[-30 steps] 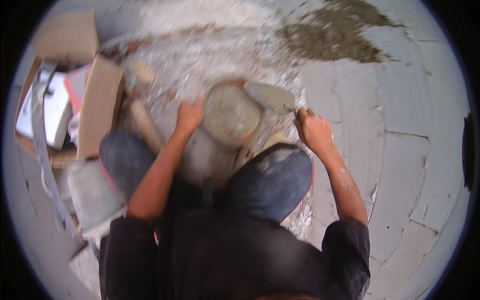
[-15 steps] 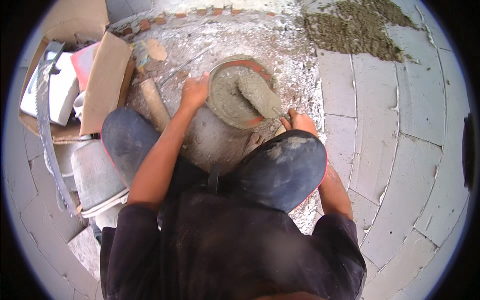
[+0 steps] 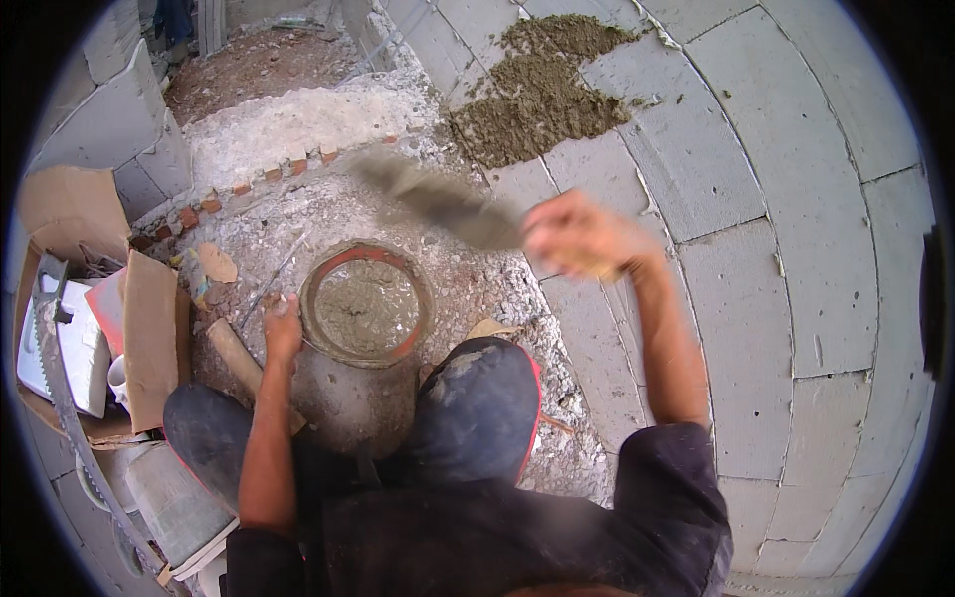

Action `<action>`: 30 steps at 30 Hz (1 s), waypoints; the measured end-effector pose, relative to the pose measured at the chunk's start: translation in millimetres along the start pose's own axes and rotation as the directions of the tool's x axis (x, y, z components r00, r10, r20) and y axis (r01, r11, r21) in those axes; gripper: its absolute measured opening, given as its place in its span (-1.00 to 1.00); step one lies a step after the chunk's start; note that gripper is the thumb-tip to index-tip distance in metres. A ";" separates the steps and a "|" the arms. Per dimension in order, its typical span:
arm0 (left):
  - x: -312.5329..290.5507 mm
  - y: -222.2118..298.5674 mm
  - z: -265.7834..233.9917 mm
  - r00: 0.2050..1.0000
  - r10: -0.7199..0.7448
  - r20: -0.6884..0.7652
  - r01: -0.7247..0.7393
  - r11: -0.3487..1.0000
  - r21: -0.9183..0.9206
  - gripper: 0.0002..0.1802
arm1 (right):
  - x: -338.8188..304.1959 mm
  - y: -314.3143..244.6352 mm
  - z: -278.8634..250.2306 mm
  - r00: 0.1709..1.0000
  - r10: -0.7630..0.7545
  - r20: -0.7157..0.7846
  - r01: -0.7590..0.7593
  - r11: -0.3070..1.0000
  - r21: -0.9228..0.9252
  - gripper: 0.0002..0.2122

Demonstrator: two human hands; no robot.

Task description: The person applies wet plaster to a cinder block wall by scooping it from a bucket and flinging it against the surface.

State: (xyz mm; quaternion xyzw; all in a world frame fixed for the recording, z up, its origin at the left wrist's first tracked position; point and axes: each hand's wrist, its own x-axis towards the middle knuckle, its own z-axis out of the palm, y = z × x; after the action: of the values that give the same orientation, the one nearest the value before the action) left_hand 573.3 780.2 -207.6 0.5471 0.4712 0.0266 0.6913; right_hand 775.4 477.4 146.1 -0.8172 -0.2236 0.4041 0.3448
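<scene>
My right hand [image 3: 582, 234] is closed round the handle of a mortar-coated trowel [image 3: 453, 209]. The trowel is raised beyond the bucket and to its right, its blade pointing left and blurred by motion. Grey wet mortar [image 3: 366, 303] fills much of a round bucket [image 3: 405, 350] with an orange inner wall, standing in front of my knees. At the bucket's left rim, my left hand [image 3: 283, 326] is closed on its edge; the fingertips are partly hidden. A patch of rough mortar [image 3: 542, 95] clings to the grey blocks past the trowel.
A cardboard box [image 3: 154, 338] with containers stands at the left, a handsaw [image 3: 62, 373] leaning along it. Below it sits a grey upturned bucket [image 3: 179, 502]. A cylindrical piece [image 3: 236, 355] lies by my left knee. Grey blocks [image 3: 736, 318] cover the right side; rubble lies around the bucket.
My right hand has lifted the trowel out of the bucket, up and to the right. The view has shifted right, so the bucket and box appear farther left. My left hand stays at the rim.
</scene>
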 end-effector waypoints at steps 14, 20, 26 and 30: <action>13.3 -37.9 34.4 0.938 0.300 -0.174 -0.228 0.911 0.343 -0.26 | -47.0 83.3 45.4 0.842 -0.370 -0.393 -0.061 0.659 -0.750 -0.82; -21.9 -5.2 30.4 0.982 0.186 -0.028 -0.180 0.974 0.140 -0.38 | 67.1 144.8 139.8 0.990 -0.018 -0.140 -0.129 0.287 -0.949 -0.74; -34.7 3.0 41.4 0.979 0.202 -0.028 -0.197 0.972 0.126 -0.40 | 87.6 182.2 174.2 0.991 -0.076 0.111 0.125 0.825 -0.552 -0.74; -37.8 8.4 35.4 0.965 0.256 -0.059 -0.246 0.958 0.145 -0.41 | 58.8 165.3 165.1 0.988 0.122 -0.095 -0.154 0.752 -0.641 -0.73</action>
State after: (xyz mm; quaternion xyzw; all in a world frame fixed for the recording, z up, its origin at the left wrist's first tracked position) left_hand 580.4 736.8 -179.1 0.6472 0.4250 0.1029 0.6245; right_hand 689.0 468.9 -78.5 -0.9093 -0.2801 0.3073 0.0165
